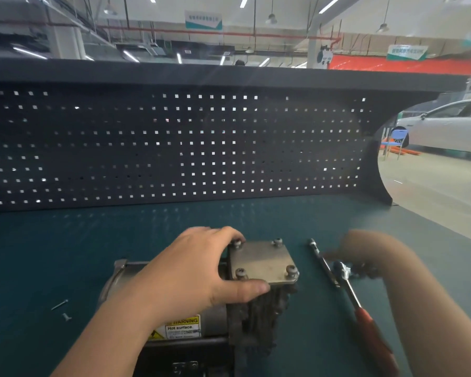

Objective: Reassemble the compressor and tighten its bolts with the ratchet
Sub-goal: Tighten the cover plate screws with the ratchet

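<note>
Single head-worn wide-angle view, aimed forward and slightly down across the workbench (65, 240). The compressor (256, 295) is seen close, at bottom centre; the pegboard (174, 145) fills mid-frame, workshop ceiling above. No second view is provided.

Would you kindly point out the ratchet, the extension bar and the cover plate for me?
ratchet (350, 291): head view, on its chrome shaft below the head.
extension bar (322, 261): head view, mid-length of the rod.
cover plate (263, 261): head view, centre of its flat top face.

One compressor (201, 300), four plate bolts (241, 272), two loose screws (60, 304), one ratchet (365, 317), one extension bar (322, 261).
</note>
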Motion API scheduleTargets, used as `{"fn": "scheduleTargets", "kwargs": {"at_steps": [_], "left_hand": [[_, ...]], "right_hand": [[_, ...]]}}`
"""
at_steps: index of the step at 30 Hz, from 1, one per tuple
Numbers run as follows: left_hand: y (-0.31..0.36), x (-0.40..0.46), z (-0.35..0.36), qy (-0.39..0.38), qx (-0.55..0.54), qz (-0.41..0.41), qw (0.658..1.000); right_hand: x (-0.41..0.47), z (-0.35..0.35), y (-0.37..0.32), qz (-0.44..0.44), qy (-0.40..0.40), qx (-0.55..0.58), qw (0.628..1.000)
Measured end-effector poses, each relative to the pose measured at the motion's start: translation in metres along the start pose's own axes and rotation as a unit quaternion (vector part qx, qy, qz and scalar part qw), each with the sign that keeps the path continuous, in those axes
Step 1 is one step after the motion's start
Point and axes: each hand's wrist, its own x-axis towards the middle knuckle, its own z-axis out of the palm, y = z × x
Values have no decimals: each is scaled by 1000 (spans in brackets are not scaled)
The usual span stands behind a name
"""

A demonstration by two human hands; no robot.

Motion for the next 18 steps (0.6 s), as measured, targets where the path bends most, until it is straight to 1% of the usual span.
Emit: {"fn": "scheduleTargets", "kwargs": {"at_steps": [1, 3, 5, 6, 8, 10, 13, 14, 15, 17, 18], "left_hand": [[2, 2, 0, -4, -16, -7, 1000], [7, 2, 0, -35, -25, -18, 999], [11, 0, 2, -63, 45, -10, 997], [12, 0, 4, -61, 82, -12, 995], [11, -1, 8, -35, 117, -24, 992], [11, -3, 9, -5, 123, -34, 992], [14, -7, 11, 21, 133, -61, 989], [14, -7, 11, 16, 133, -69, 989], [12, -6, 10, -1, 126, -75, 989], [10, -5, 5, -52, 84, -72, 993], [10, -3, 3, -70, 54, -62, 994]], "right_hand": [[4, 10, 2, 8, -28, -26, 999], [7, 22, 0, 9, -49, -65, 997], [5, 23, -1, 7, -60, -136, 989], [5, 22, 0, 13, -73, -151, 986], [8, 23, 5, 4, -107, -178, 978], [8, 23, 9, -8, -127, -216, 968], [7, 17, 12, -21, -129, -219, 967], [3, 10, 12, -28, -113, -215, 970], [0, 2, 13, -38, -79, -201, 976], [-5, -16, 15, -76, 31, -113, 990], [-11, -24, 14, -112, 93, -52, 988]]}}
